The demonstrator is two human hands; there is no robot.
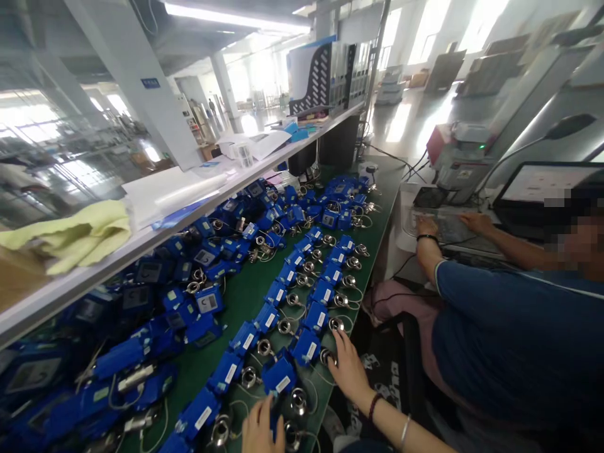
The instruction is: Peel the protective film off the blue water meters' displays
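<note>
Rows of blue box-shaped devices with white labels and round metal sensor heads lie on the green bench mat (245, 296). My left hand (262, 428) rests at the near edge, its fingers on one blue device (278, 376) beside a metal head (298, 399). My right hand (348, 368) lies a little farther along, fingertips touching a metal sensor head (326, 357) next to another blue device (306, 346). Neither hand has lifted anything.
A white shelf (155, 236) runs above the bench on the left, carrying a yellow cloth (75, 233), papers and a black file rack (325, 75). To the right a person in a blue shirt (509, 333) types at a keyboard (438, 223) by a monitor (547, 185).
</note>
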